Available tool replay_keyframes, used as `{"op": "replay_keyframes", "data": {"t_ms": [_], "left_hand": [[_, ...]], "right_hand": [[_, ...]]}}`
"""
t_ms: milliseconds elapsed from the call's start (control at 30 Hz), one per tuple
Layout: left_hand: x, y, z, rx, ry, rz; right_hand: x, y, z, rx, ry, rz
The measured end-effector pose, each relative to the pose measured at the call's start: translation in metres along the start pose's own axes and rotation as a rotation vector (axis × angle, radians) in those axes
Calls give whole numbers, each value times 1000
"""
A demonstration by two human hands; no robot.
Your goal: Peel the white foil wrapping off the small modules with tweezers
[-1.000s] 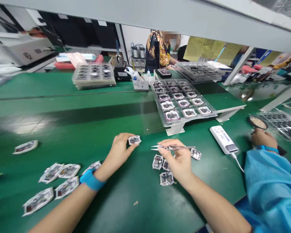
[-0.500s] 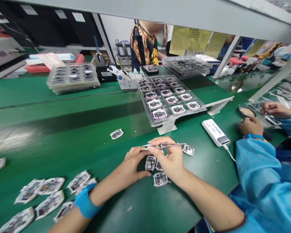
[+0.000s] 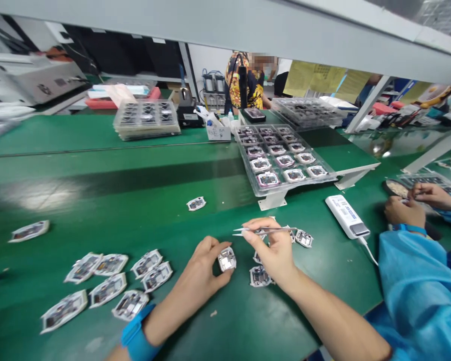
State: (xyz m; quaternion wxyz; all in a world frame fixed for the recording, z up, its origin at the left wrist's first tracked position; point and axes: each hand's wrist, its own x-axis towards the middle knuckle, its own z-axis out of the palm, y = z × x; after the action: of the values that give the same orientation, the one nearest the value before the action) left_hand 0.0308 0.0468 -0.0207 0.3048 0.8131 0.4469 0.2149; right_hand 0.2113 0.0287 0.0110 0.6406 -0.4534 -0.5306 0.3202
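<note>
Between thumb and fingers, my left hand [image 3: 205,268] grips a small white-framed circuit board module [image 3: 227,258] just above the green bench. My right hand [image 3: 272,245] pinches a pair of tweezers [image 3: 257,231], whose slightly parted tips point left toward that module without touching it. Under and beside the right hand lie several similar modules; one module [image 3: 260,276] is just below it and another module [image 3: 303,238] to its right. More of them lie in a loose group on the left, such as this module [image 3: 108,290].
A clear tray [image 3: 293,189] filled with modules rests on a raised stand. Right of my hands lies a white cabled device [image 3: 348,216]. Beyond it, a co-worker's hands [image 3: 406,213] and blue sleeve [image 3: 417,265] are close. Stacked trays [image 3: 146,120] stand at the back left.
My left hand has drawn a module left, away from the cluster. The right hand's tweezers are now apart from the left fingers. The view has shifted left.
</note>
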Motion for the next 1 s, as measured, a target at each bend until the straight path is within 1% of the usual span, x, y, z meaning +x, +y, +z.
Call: {"op": "replay_keyframes", "data": {"t_ms": [100,200,267,400,500,567,667,833,933,1000], "left_hand": [[-13,-2,-6,-64,72,-87],[-25,-4,-9,-254,94,-238],[-32,-3,-10,-400,96,-308],[-41,4,-9,-695,83,-340],[-44,9,-8,-882,58,-332],[-45,10,-8,-925,73,-333],[-46,11,-8,-932,122,-339],[-45,11,-10,-934,189,-343],[-45,15,-15,-946,179,-364],[-46,18,-18,-956,162,-391]], "right_hand": [[-5,1,3,20,-29,7],[-12,0,8,50,-95,7],[-17,-2,11,45,-165,-27],[-24,-5,19,-14,-321,-184],[-27,-5,23,-63,-400,-269],[-28,-5,25,-103,-418,-285],[-29,-5,26,-160,-396,-286],[-32,-6,26,-191,-377,-242],[-32,-6,25,-189,-389,-194],[-31,-6,24,-168,-374,-161]]}}
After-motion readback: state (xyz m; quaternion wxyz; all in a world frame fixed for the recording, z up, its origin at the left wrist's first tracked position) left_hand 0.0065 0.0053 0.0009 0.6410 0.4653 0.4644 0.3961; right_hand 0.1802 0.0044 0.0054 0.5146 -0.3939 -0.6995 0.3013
